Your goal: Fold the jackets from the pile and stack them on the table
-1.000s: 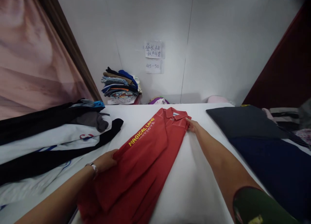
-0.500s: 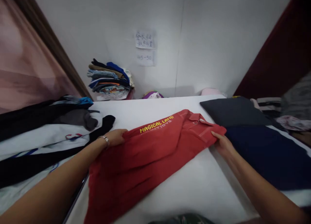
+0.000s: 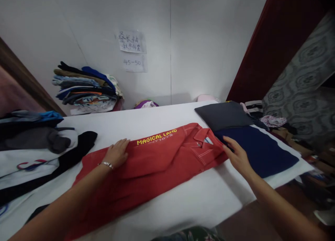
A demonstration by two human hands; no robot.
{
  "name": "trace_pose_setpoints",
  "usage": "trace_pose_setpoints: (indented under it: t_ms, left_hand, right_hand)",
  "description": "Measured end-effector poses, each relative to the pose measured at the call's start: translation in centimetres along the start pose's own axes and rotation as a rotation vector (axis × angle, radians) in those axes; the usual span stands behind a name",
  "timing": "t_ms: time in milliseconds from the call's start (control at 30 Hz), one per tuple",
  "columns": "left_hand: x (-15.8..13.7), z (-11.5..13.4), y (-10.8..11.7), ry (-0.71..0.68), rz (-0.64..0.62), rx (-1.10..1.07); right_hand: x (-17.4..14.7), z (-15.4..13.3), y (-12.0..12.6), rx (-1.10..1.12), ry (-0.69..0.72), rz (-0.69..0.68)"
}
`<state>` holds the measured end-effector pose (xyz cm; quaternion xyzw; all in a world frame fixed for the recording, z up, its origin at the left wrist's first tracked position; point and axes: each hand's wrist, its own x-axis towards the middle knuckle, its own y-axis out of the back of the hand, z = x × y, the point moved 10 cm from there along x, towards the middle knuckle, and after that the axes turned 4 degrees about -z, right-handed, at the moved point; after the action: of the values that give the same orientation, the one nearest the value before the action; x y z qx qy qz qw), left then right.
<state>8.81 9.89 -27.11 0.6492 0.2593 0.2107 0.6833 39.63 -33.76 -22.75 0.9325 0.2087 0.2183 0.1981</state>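
Observation:
A red collared shirt lies lengthwise across the white table, folded over on itself, with yellow "MAGICAL LAND" lettering along its far edge. Its collar points right, and a small pale label shows inside. My left hand, a bracelet at the wrist, rests flat on the shirt's left part, fingers stretched toward the far edge. At the collar end, my right hand pinches the shirt's right edge between thumb and fingers.
Right of the shirt lie a dark grey folded garment and a navy one. Black, white and grey clothes cover the left side. A folded stack stands by the wall, below and left of paper signs.
My left hand has gone from gripping the shirt's far edge to lying flat on it. The shirt lies flatter, its collar more spread. The view has turned right.

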Motion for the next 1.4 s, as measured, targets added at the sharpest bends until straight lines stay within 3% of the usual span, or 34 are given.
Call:
trace_pose_setpoints:
  t_ms: [67, 167, 233, 300, 367, 467, 633, 867, 1000, 1067, 1133, 1233, 1400]
  left_hand:
    - [-1.5, 1.2, -0.6, -0.024, 0.033, -0.039]
    - [-2.8, 2.0, -2.1, 0.018, -0.025, -0.057]
    - [-3.2, 2.1, -2.9, 0.052, -0.073, -0.041]
    - [-3.4, 2.2, -3.3, 0.062, -0.093, -0.019]
    - [-3.6, 2.2, -3.5, 0.069, -0.094, -0.001]
    - [-3.9, 2.1, -3.5, 0.083, -0.087, -0.004]
    - [-4.2, 2.2, -3.4, 0.098, -0.071, -0.016]
    - [-4.5, 2.3, -3.5, 0.109, -0.027, -0.094]
    - [-4.6, 2.4, -3.7, 0.116, -0.025, -0.116]
    - [-4.7, 2.5, -3.8, 0.107, -0.018, -0.121]
    - [-4.8, 2.6, -3.7, 0.097, -0.006, -0.131]
    - [-5.0, 2.7, -3.6, 0.100, 0.001, -0.157]
    - [-5.2, 2.6, -3.6, 0.113, 0.025, -0.200]
  right_hand:
    - [3.0, -3.1, -4.6, -0.001, 0.081, -0.152]
    - [7.4, -6.2, -12.5, -0.035, 0.155, -0.327]
    - [9.6, -6.5, -16.9, -0.155, 0.195, -0.423]
    - [11.0, -4.3, -19.7, -0.291, 0.144, -0.498]
    - [11.7, -0.7, -20.5, -0.386, 0.035, -0.529]
    - [11.9, 3.7, -19.6, -0.430, -0.052, -0.487]
    - [11.7, 5.6, -19.4, -0.445, -0.048, -0.460]
    - [12.5, 5.1, -20.1, -0.652, 0.000, -0.591]
    - [11.2, -0.6, -22.3, -0.611, 0.142, -0.601]
    - [8.2, -4.2, -24.6, -0.571, 0.299, -0.643]
    - [4.3, -6.1, -27.1, -0.569, 0.402, -0.729]
    - [0.5, -5.1, -29.4, -0.638, 0.378, -0.806]
    - [0.3, -2.9, -30.0, -0.655, 0.371, -0.783]
